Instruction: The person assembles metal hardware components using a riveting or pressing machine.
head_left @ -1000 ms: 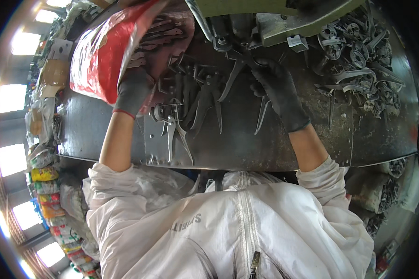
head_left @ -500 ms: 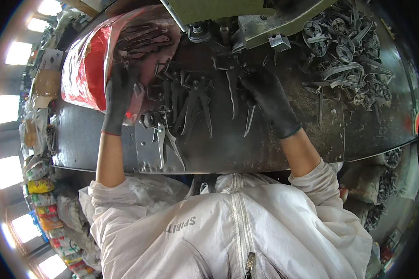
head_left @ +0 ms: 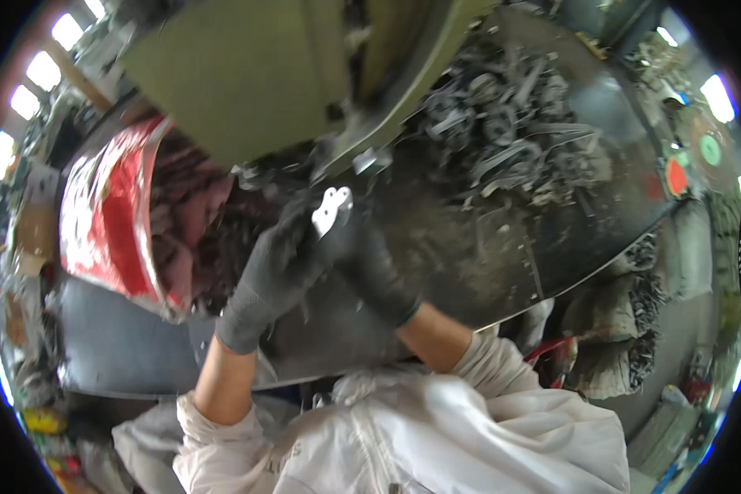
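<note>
Head view, hands (head_left: 281,255) together, inside table edge (head_left: 552,294)

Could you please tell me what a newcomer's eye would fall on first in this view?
Probably the red-and-white bag, lying open on the left of the dark metal table. Next might come the small bright metal piece near the middle, where the dark-gloved left hand and right hand meet. The large olive-green machine looms at the top, with a heap of grey metal parts to its right.
</note>
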Tool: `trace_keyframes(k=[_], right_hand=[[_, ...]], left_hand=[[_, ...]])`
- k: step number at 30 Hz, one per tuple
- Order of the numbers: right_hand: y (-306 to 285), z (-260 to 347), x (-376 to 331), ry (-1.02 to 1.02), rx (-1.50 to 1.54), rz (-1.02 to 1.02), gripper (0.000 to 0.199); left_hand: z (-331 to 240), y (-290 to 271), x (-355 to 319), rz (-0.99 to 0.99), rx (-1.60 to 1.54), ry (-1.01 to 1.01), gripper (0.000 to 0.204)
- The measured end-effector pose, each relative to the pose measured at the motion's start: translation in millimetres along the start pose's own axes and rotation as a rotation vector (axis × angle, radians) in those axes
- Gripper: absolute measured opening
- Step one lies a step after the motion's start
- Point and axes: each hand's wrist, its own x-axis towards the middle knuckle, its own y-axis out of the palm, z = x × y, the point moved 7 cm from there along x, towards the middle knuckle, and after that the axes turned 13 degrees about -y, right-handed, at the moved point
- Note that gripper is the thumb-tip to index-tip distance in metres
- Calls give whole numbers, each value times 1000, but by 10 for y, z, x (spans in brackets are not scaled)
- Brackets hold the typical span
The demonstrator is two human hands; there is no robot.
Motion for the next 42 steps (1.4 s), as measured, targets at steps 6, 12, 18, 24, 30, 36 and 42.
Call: trace_keyframes(k=[6, 12, 18, 24, 30, 36, 42], right_hand=[[141, -496, -799, 415, 1408, 140, 77], [795, -489, -762, 657, 1703, -162, 52], [750, -687, -200, 1024, 2908, 6, 36], [504, -638, -117, 920, 2916, 115, 29], [388, -688, 24, 751, 2779, -19, 32], [467, -447, 61, 623, 2641, 144, 31], [472, -357, -12, 792, 2802, 172, 33]], left_hand=[[877, -229, 15, -322, 626, 75, 53], [1017, -438, 141, -283, 320, -610, 39], [1075, -333, 175, -212, -146, -345, 46], [1240, -376, 389, -77, -177, -156, 49], [1150, -425, 409, -66, -34, -49, 39], [1311, -411, 568, -52, 504, -45, 36], [783, -1340, 596, -509, 1172, 144, 28]])
